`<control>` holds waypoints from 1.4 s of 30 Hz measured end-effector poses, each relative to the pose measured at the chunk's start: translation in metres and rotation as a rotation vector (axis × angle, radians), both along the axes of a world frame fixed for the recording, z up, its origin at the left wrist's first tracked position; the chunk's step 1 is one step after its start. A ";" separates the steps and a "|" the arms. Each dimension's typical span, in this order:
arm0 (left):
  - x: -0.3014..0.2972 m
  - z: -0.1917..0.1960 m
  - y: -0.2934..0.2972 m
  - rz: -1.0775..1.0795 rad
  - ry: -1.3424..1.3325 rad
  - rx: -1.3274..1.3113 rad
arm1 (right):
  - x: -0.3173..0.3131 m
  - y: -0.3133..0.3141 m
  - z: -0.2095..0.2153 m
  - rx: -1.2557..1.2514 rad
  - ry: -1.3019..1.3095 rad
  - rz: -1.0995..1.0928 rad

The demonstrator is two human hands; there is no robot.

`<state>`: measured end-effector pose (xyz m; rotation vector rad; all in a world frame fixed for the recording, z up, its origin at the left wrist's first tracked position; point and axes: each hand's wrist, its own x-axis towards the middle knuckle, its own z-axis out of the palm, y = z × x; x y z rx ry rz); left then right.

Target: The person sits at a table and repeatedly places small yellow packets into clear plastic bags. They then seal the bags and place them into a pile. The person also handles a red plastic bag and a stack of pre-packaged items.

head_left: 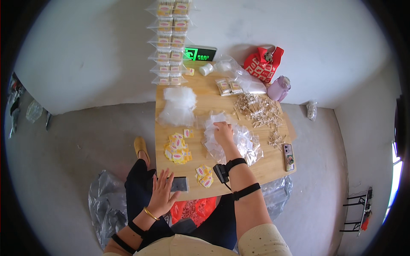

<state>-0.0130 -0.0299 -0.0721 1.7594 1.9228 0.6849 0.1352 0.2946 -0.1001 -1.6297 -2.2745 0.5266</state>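
My left hand (163,191) is open, fingers spread, at the front left edge of the table. Beside it lies a dark, flat rectangular thing (181,184), partly hidden by the hand. My right hand (224,134) reaches to a loose pile of clear plastic bags (250,147), its fingers curled onto a thin bag (219,117) at the pile's far side. Small yellow-and-white cards lie in a larger heap (177,150) left of the bags and a smaller heap (205,176) nearer me. Wooden cotton swabs (258,109) are scattered beyond the bags to the right.
A stack of clear bags (178,104) lies at the table's left. Packed swabs stand in a tall tiered tower (171,42) behind. At the back are two swab packs (229,87), a white roll (206,69), a red bag (265,64) and a purple jug (279,88). A phone (288,157) lies at the right edge.
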 end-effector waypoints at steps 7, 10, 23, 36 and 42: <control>-0.011 0.005 0.027 0.106 -0.519 0.186 | 0.002 -0.097 0.067 0.248 0.354 0.467; 0.005 0.010 0.052 0.173 -1.143 0.239 | 0.014 -0.172 0.089 0.181 0.220 0.725; 0.012 0.012 0.020 0.358 -1.345 -0.026 | 0.032 -0.228 -0.007 -1.022 0.945 0.098; 0.002 -0.037 -0.049 -0.062 0.175 0.124 | 0.024 -0.232 -0.056 -0.604 0.985 0.041; -0.041 -0.038 -0.093 0.297 0.133 0.044 | 0.057 -0.252 -0.027 -1.096 0.535 0.411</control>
